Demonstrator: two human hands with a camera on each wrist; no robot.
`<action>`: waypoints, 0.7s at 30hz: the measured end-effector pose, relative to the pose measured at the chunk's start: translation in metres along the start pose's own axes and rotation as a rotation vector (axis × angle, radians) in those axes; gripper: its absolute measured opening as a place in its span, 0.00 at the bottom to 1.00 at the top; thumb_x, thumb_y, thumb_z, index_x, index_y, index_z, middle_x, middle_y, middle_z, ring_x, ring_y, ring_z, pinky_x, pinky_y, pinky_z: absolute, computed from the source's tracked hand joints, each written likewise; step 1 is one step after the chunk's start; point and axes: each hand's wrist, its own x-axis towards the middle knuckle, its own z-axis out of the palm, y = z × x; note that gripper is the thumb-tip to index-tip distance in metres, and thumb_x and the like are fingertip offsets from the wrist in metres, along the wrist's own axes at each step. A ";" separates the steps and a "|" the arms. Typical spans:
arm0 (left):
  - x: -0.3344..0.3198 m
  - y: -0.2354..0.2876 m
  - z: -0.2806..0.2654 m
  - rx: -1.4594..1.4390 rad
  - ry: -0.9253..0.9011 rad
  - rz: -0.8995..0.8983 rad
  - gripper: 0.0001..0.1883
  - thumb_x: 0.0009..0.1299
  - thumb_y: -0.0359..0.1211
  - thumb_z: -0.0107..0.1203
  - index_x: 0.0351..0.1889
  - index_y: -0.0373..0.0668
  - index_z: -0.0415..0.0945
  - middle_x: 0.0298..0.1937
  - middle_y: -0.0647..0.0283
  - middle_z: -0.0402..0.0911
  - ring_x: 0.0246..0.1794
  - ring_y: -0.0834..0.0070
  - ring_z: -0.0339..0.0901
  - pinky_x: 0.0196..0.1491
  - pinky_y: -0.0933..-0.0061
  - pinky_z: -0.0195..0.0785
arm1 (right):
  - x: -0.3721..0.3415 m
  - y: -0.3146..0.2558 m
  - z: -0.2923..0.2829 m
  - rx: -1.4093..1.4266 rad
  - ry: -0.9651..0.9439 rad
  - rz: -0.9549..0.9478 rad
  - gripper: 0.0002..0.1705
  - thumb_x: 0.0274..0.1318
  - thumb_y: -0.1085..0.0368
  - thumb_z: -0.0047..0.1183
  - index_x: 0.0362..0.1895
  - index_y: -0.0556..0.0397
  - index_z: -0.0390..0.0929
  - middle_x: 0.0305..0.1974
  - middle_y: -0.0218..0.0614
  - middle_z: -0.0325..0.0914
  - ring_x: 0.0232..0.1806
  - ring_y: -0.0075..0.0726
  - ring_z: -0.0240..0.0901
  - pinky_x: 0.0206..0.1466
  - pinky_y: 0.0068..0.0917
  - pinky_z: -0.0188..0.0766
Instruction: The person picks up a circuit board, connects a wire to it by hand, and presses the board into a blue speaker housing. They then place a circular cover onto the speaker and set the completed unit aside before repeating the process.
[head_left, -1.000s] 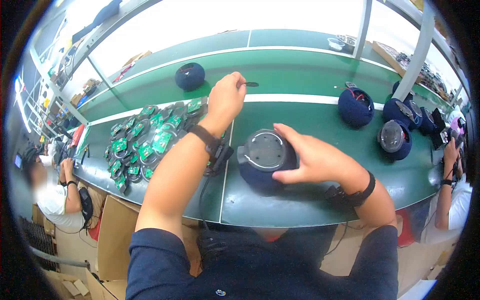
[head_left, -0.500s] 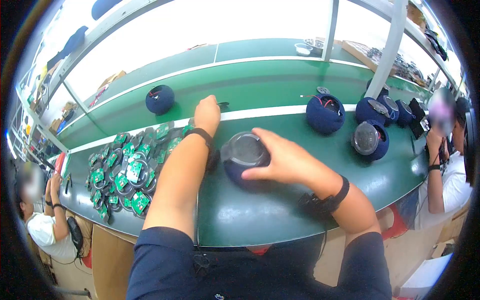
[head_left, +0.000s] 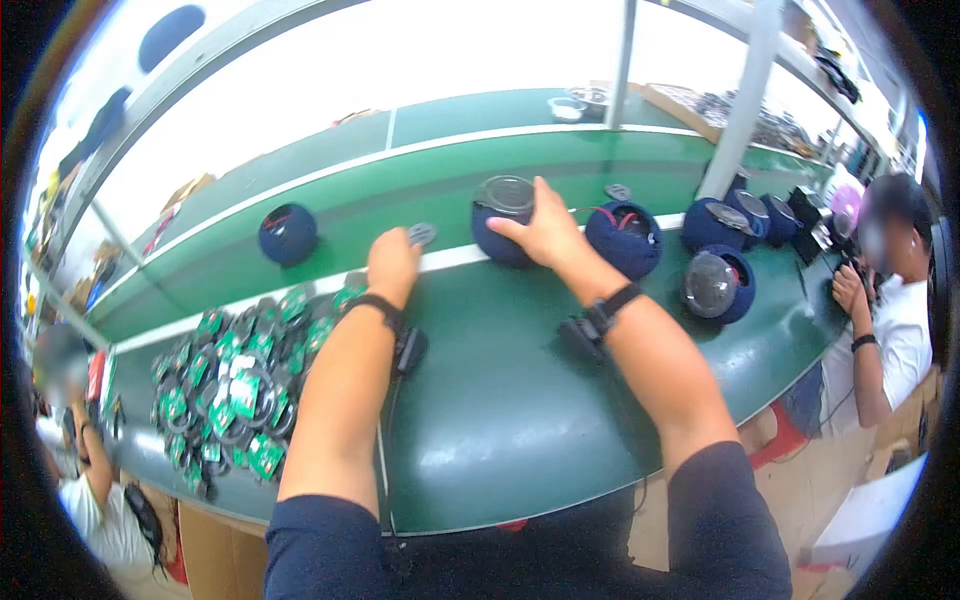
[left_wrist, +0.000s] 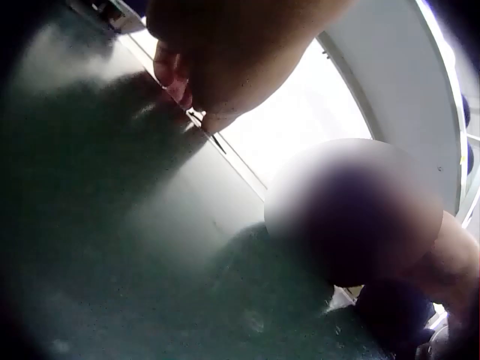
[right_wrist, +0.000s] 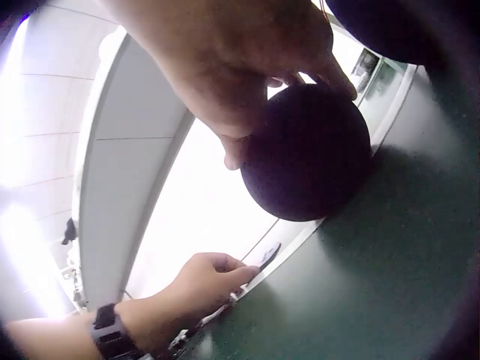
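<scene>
Green counter (head_left: 490, 430), white strip (head_left: 450, 258) running along its far edge, circuit boards (head_left: 240, 385) heaping toward its left end. One dark ball (head_left: 500, 243): we are gripping it in our right hand (head_left: 553, 232) at the far edge. One small grey disc (head_left: 421, 234): we are pinching it in our left hand (head_left: 393, 262). Covered: the gripped ball, its round cover (head_left: 507, 194) sitting on top. Uncovered: a neighbouring ball (head_left: 620, 250), red wires showing. Head view alone is showing that cover; right wrist view is adding the ball's smooth side.
</scene>
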 end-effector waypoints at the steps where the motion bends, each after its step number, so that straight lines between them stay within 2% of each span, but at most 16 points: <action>1: 0.004 -0.008 0.011 0.001 0.069 0.007 0.14 0.65 0.39 0.63 0.35 0.36 0.79 0.38 0.45 0.84 0.44 0.46 0.81 0.49 0.50 0.73 | 0.007 0.002 0.008 -0.002 0.046 0.014 0.65 0.45 0.41 0.73 0.72 0.73 0.54 0.67 0.66 0.65 0.69 0.62 0.65 0.73 0.43 0.62; 3: 0.011 -0.008 0.015 0.009 0.069 -0.025 0.14 0.66 0.40 0.62 0.35 0.37 0.80 0.38 0.45 0.84 0.43 0.46 0.82 0.48 0.49 0.74 | 0.019 0.005 0.017 0.029 0.086 0.056 0.64 0.46 0.41 0.72 0.73 0.70 0.53 0.68 0.64 0.64 0.70 0.63 0.63 0.73 0.44 0.62; 7: 0.020 -0.003 0.019 -0.014 0.030 -0.037 0.13 0.68 0.39 0.59 0.37 0.37 0.81 0.38 0.44 0.84 0.42 0.44 0.83 0.47 0.46 0.75 | 0.042 0.021 0.039 0.053 0.224 -0.013 0.63 0.44 0.44 0.74 0.72 0.70 0.54 0.65 0.65 0.68 0.66 0.64 0.68 0.71 0.46 0.64; 8: 0.023 -0.001 0.018 -0.066 -0.026 -0.099 0.14 0.68 0.39 0.58 0.38 0.35 0.80 0.41 0.42 0.84 0.44 0.44 0.82 0.49 0.47 0.75 | 0.046 0.019 0.041 0.079 0.218 0.001 0.62 0.44 0.44 0.74 0.72 0.70 0.55 0.65 0.65 0.68 0.66 0.65 0.68 0.71 0.46 0.64; 9: 0.025 -0.003 0.018 -0.062 -0.030 -0.031 0.14 0.67 0.39 0.58 0.39 0.35 0.80 0.41 0.41 0.84 0.44 0.42 0.81 0.50 0.47 0.75 | 0.053 0.021 0.040 0.105 0.212 0.009 0.62 0.44 0.45 0.74 0.72 0.70 0.55 0.64 0.66 0.68 0.66 0.65 0.68 0.71 0.46 0.64; 11: 0.025 0.014 -0.005 -0.047 -0.103 -0.115 0.17 0.66 0.40 0.60 0.42 0.36 0.79 0.48 0.42 0.83 0.51 0.45 0.80 0.54 0.48 0.73 | 0.065 0.037 0.056 0.106 0.305 -0.014 0.60 0.45 0.45 0.74 0.72 0.67 0.57 0.65 0.65 0.68 0.69 0.64 0.65 0.73 0.46 0.61; 12: 0.024 0.013 -0.021 -0.027 -0.093 -0.151 0.17 0.66 0.40 0.60 0.42 0.36 0.79 0.48 0.42 0.83 0.51 0.45 0.80 0.54 0.48 0.73 | 0.059 0.031 0.061 -0.125 0.392 -0.079 0.59 0.46 0.45 0.73 0.73 0.65 0.57 0.65 0.65 0.68 0.71 0.62 0.63 0.74 0.46 0.59; 13: 0.025 0.014 -0.035 0.039 -0.021 -0.153 0.19 0.65 0.41 0.61 0.47 0.36 0.77 0.54 0.43 0.80 0.57 0.47 0.76 0.57 0.47 0.71 | 0.046 0.022 0.056 -0.361 0.491 -0.139 0.58 0.47 0.45 0.72 0.73 0.63 0.57 0.65 0.64 0.68 0.72 0.61 0.60 0.75 0.46 0.57; 14: 0.028 0.011 -0.044 0.101 0.052 -0.147 0.23 0.65 0.42 0.62 0.52 0.37 0.75 0.59 0.44 0.77 0.64 0.49 0.72 0.60 0.46 0.69 | 0.033 0.007 0.047 -0.322 0.569 -0.303 0.48 0.51 0.45 0.70 0.68 0.59 0.65 0.63 0.61 0.70 0.70 0.58 0.62 0.73 0.47 0.58; 15: 0.032 0.000 -0.051 0.110 0.060 -0.159 0.23 0.65 0.42 0.62 0.52 0.37 0.75 0.59 0.44 0.77 0.64 0.49 0.72 0.60 0.46 0.69 | 0.020 -0.004 0.039 -0.308 0.565 -0.315 0.48 0.51 0.45 0.70 0.68 0.59 0.65 0.63 0.61 0.70 0.70 0.58 0.62 0.73 0.47 0.58; 17: 0.036 -0.030 -0.066 0.383 0.256 -0.239 0.27 0.66 0.41 0.60 0.60 0.39 0.71 0.70 0.51 0.65 0.76 0.51 0.56 0.62 0.38 0.63 | -0.011 -0.020 0.024 -0.004 0.162 -0.528 0.32 0.55 0.47 0.68 0.53 0.58 0.76 0.51 0.51 0.79 0.54 0.47 0.74 0.58 0.41 0.70; 19: 0.041 -0.064 -0.076 0.423 0.256 -0.384 0.35 0.64 0.43 0.63 0.67 0.38 0.65 0.73 0.49 0.59 0.75 0.45 0.54 0.64 0.30 0.57 | -0.041 -0.037 0.010 0.246 -0.489 -0.179 0.23 0.59 0.48 0.66 0.38 0.56 0.80 0.35 0.34 0.80 0.35 0.30 0.74 0.40 0.32 0.72; 20: 0.045 -0.084 -0.071 0.468 0.282 -0.456 0.35 0.64 0.42 0.63 0.68 0.42 0.64 0.73 0.49 0.58 0.74 0.43 0.55 0.63 0.28 0.58 | -0.052 -0.035 0.011 0.354 -0.716 -0.085 0.20 0.60 0.50 0.66 0.37 0.55 0.80 0.32 0.29 0.78 0.33 0.24 0.71 0.38 0.26 0.70; 21: 0.048 -0.098 -0.070 0.473 0.288 -0.457 0.35 0.64 0.42 0.63 0.68 0.42 0.64 0.73 0.49 0.58 0.74 0.43 0.55 0.63 0.28 0.58 | -0.060 -0.033 0.011 0.459 -0.940 0.012 0.18 0.62 0.52 0.66 0.36 0.54 0.81 0.29 0.24 0.76 0.30 0.18 0.69 0.35 0.20 0.68</action>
